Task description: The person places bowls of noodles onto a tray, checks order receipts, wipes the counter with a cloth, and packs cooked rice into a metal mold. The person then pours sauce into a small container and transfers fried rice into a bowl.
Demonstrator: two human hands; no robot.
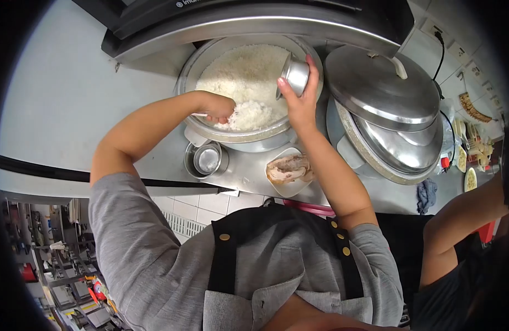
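A large metal pot [182, 91] holds a bed of white cooked rice [243, 69]. My left hand [217, 107] is closed over the near left side of the rice, gripping a utensil with a white handle [198, 115]; its working end is hidden, so I cannot tell its exact kind. Loosened rice [251, 115] lies in front of those fingers. On the pot's right side, my right hand [302, 105] grips a small metal cup [295, 76], tilted with its mouth toward the rice.
Two nested metal bowls [208, 160] and a white dish with brownish food [290, 170] stand below the pot. On the right is another big pot with a metal lid [384, 88] leaning on it. A steel-edged unit [254, 25] overhangs the back. Another person's arm [464, 220] shows at right.
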